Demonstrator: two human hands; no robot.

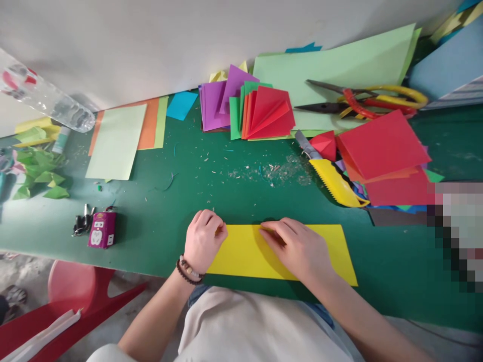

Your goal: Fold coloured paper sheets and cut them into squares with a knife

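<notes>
A long strip of yellow paper (241,251) lies flat at the table's near edge, in front of my body. My left hand (204,240) is curled closed over its left end, thumb against the bent fingers, and hides that end. Across the strip's middle rests my right hand (302,247), its thumb and fingertips brought together at the far edge of the paper. A yellow-handled cutter (335,183) lies on the table beyond the right hand. Two pairs of scissors (362,100) with red and yellow handles rest on pale green sheets farther back.
Folded purple (215,108), green and red papers (269,113) stand near the wall. Red sheets (385,146) are piled at right. On the left are pale green paper (116,141), a plastic bottle (49,93), a purple box (101,230) and keys (83,221). Scraps dot the green table (181,196).
</notes>
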